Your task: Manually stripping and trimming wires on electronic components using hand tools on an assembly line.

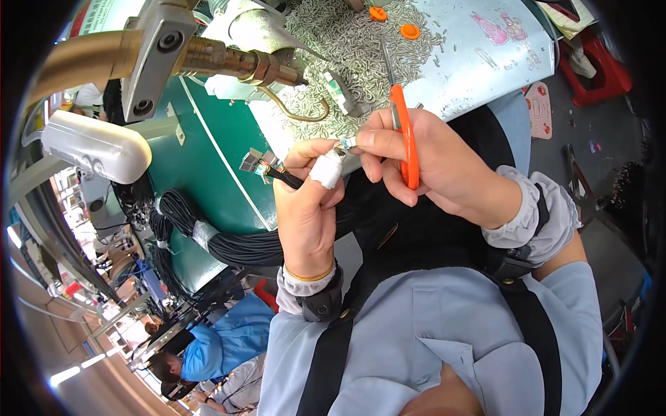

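My left hand, its thumb wrapped in white tape, is closed around black cables. Several metal-shelled connectors with small coloured wires stick out on its left side. At the fingertips, a small connector end sits between my two hands. My right hand pinches at that end with thumb and forefinger. Hooked in the same hand is a pair of orange-handled scissors, its metal blade pointing away over the table. The fingers partly hide the connector end.
Small metal parts are heaped on the light-coloured table. A brass-coloured nozzle fixture and a white lamp hang at the left. Bundled black cable lies on the green mat. Another person sits at the lower left.
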Available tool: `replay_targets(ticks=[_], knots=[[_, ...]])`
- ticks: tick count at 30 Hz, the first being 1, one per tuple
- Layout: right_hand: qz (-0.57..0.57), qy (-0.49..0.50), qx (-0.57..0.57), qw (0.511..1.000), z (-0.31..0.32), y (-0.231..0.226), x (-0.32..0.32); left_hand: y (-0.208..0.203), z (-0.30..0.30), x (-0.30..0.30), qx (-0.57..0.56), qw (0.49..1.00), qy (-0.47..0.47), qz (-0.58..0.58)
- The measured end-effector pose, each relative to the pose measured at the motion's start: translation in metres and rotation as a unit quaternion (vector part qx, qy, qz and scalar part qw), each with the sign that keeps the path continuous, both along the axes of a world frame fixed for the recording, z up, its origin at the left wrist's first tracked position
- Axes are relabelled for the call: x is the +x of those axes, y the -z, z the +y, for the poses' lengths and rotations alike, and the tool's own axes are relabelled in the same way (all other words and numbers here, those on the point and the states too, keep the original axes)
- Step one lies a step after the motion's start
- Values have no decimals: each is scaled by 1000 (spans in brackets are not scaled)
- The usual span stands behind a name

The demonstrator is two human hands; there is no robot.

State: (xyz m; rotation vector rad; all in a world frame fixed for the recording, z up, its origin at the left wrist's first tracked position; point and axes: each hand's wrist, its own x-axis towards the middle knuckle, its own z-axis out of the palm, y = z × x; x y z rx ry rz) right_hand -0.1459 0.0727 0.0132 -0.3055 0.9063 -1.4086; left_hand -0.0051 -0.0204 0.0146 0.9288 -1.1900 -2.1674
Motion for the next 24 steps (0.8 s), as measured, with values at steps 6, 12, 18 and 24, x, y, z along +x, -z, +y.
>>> replay_targets(ticks=[6, 12, 18, 24], knots=[[133, 44, -27, 990, -2, 12, 3, 4, -10, -2, -3, 1000, 26, -13], [353, 122, -32, 927, -20, 23, -16, 9, -34, -30, 18, 1000, 8, -24], [395, 81, -3, 915, -42, 23, -23, 8, -47, -32, 10, 999, 23, -42], [451, 112, -35, 885, -48, 28, -21, 11, -61, -26, 22, 996, 81, -39]])
